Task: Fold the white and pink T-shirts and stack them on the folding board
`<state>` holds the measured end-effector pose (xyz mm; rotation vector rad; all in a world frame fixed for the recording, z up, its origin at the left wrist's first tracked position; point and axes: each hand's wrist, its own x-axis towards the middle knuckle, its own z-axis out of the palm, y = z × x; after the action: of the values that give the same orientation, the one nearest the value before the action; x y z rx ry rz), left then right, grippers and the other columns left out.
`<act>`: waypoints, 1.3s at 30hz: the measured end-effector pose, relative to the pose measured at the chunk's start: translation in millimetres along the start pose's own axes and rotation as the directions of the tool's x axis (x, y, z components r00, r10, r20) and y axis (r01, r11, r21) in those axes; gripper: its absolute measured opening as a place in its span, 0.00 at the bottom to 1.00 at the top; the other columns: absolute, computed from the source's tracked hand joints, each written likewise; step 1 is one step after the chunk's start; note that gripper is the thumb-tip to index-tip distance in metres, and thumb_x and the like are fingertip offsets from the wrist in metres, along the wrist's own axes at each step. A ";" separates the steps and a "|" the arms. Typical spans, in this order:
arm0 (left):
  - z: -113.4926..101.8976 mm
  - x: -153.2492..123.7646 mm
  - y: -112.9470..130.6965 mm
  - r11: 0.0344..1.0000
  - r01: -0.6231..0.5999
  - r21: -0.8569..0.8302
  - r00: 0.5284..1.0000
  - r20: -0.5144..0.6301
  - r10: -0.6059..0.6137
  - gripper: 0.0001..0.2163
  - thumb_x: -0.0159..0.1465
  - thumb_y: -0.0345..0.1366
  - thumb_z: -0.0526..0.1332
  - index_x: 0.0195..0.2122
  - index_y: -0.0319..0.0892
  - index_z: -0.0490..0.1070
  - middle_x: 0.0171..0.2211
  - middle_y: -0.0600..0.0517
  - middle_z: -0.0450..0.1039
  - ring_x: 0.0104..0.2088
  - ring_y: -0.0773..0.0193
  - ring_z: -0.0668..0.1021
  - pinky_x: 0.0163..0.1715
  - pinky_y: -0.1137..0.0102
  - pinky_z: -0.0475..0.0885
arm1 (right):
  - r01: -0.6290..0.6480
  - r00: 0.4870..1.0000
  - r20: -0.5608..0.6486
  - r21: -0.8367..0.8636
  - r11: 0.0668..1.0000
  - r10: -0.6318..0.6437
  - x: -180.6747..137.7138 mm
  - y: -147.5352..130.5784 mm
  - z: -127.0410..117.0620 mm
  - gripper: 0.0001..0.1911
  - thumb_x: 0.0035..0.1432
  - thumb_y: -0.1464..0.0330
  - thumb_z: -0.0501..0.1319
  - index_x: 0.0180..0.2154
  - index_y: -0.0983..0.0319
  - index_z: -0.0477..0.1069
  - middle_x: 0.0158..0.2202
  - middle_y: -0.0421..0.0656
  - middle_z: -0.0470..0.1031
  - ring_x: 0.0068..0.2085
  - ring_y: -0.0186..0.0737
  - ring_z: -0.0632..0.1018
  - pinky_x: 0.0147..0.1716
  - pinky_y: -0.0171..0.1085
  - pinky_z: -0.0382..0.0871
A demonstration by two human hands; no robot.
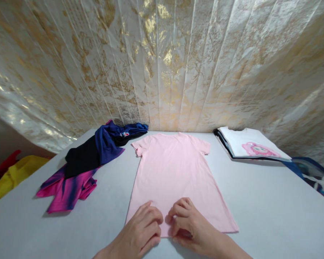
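Observation:
A pale pink T-shirt (175, 172) lies spread flat on the white table, its neckline at the far side and its hem towards me. My left hand (144, 228) is at the near hem, left of the middle, with its fingers curled in against the fabric. Close beside it, my right hand (187, 225) has bent fingers and thumb at the same hem. A small gap separates the two hands. Both sets of fingertips partly hide the cloth under them.
Left of the shirt lies a loose heap of dark blue, black and pink clothes (82, 162). A folded stack with a white printed shirt (248, 142) on top sits at the back right, beside a blue-edged clear bag (313, 176). Yellow cloth (21, 172) is beyond the table's left edge.

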<state>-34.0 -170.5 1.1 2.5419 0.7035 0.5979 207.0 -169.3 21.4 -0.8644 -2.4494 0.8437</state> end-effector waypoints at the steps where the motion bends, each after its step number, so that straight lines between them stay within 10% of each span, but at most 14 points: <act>1: -1.3 0.2 2.2 1.000 0.019 -0.001 1.000 -0.004 -0.019 0.05 0.66 0.27 0.53 0.35 0.43 0.65 0.41 0.51 0.70 0.45 0.62 0.71 0.63 0.56 0.54 | 0.004 1.000 0.011 0.003 1.000 -0.004 -0.4 -0.4 -3.0 0.05 0.53 0.74 0.64 0.32 0.59 0.71 0.42 0.39 0.75 0.45 0.38 0.72 0.48 0.42 0.59; 5: -15.1 14.7 1.7 0.991 0.134 -0.017 0.991 0.003 -0.134 0.07 0.66 0.28 0.53 0.35 0.44 0.67 0.42 0.51 0.72 0.46 0.63 0.73 0.61 0.60 0.59 | -0.019 0.999 -0.040 -0.038 0.999 0.018 2.4 9.5 -20.8 0.07 0.60 0.74 0.58 0.37 0.58 0.73 0.43 0.42 0.77 0.45 0.38 0.75 0.48 0.40 0.64; 10: -13.2 46.2 -34.0 0.912 0.296 0.284 0.955 -0.121 -0.272 0.18 0.70 0.35 0.49 0.61 0.42 0.59 0.63 0.44 0.60 0.63 0.57 0.63 0.60 0.58 0.60 | -0.193 0.965 -0.236 -0.331 0.924 0.117 15.0 36.4 -16.5 0.18 0.64 0.71 0.52 0.54 0.65 0.68 0.57 0.55 0.71 0.59 0.49 0.69 0.55 0.49 0.64; 18: 13.0 41.6 -57.1 0.812 0.261 0.523 0.964 -0.102 -0.244 0.26 0.70 0.45 0.51 0.68 0.45 0.50 0.69 0.47 0.48 0.68 0.53 0.53 0.63 0.55 0.56 | -0.124 0.986 0.045 -0.428 0.895 0.158 -2.2 42.1 17.8 0.38 0.65 0.50 0.49 0.69 0.59 0.41 0.70 0.48 0.41 0.69 0.55 0.45 0.65 0.58 0.46; 27: 13.1 40.6 -50.4 0.818 0.222 0.530 0.974 -0.081 -0.211 0.31 0.70 0.45 0.54 0.70 0.46 0.42 0.69 0.48 0.46 0.67 0.53 0.54 0.62 0.56 0.56 | -0.304 0.951 -0.113 -0.502 0.809 0.287 18.1 100.5 -32.8 0.35 0.66 0.52 0.50 0.68 0.58 0.48 0.69 0.48 0.46 0.69 0.49 0.51 0.64 0.53 0.50; 33: 9.5 32.1 -61.7 0.875 0.203 0.440 0.978 -0.055 -0.199 0.35 0.66 0.45 0.57 0.70 0.47 0.41 0.69 0.46 0.45 0.67 0.48 0.55 0.61 0.55 0.58 | -0.584 0.810 -0.356 -0.567 0.581 0.467 8.3 172.7 -78.0 0.33 0.66 0.53 0.50 0.66 0.64 0.55 0.68 0.52 0.51 0.68 0.49 0.55 0.63 0.51 0.53; 39: -11.1 129.8 -95.8 0.823 0.394 0.408 0.913 -0.076 -0.400 0.29 0.68 0.43 0.54 0.67 0.36 0.52 0.68 0.41 0.47 0.67 0.51 0.54 0.64 0.55 0.54 | -0.464 0.886 -0.297 -0.561 0.685 0.357 71.5 181.1 -92.2 0.29 0.68 0.56 0.47 0.65 0.63 0.57 0.68 0.50 0.52 0.68 0.47 0.54 0.64 0.50 0.50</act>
<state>25.8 -20.2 -1.4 2.6375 1.4470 0.3056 281.6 28.9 -17.8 -1.7011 -2.4259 0.0288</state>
